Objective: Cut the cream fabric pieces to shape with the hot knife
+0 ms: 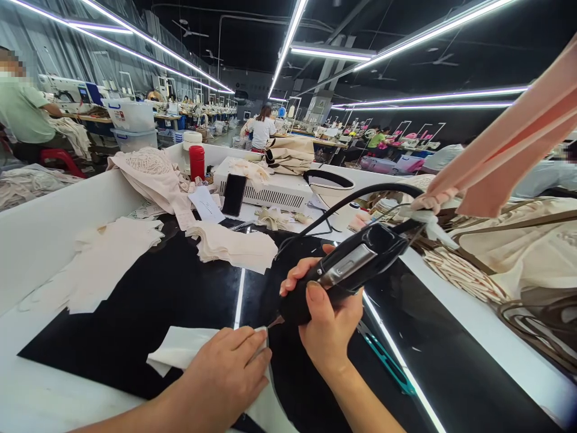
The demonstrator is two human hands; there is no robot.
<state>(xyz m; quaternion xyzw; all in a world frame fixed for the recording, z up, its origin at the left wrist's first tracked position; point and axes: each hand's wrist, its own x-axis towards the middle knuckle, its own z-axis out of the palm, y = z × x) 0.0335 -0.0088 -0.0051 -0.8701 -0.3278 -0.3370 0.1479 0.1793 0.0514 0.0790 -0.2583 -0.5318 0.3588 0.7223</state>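
Note:
My right hand [327, 319] is wrapped round a black handheld power tool [356, 264] with a silver plate on its side. The tool tilts down to the left, and its thin tip [276, 322] is at the edge of a white fabric piece [184, 347]. Pressed on that fabric, my left hand [229, 373] has its fingers together at the edge beside the tip. A cable and a strip of pink cloth [500, 156] run from the tool's rear end. Under the hands lies a glossy black sheet [193, 304].
Teal scissors [387, 358] lie right of my right hand. Behind are stacked cream pieces [237, 245], a phone [234, 194], a red bottle [197, 161] and a white vented box [265, 189]. Fabric heaps [532, 240] are at the right. People work further off.

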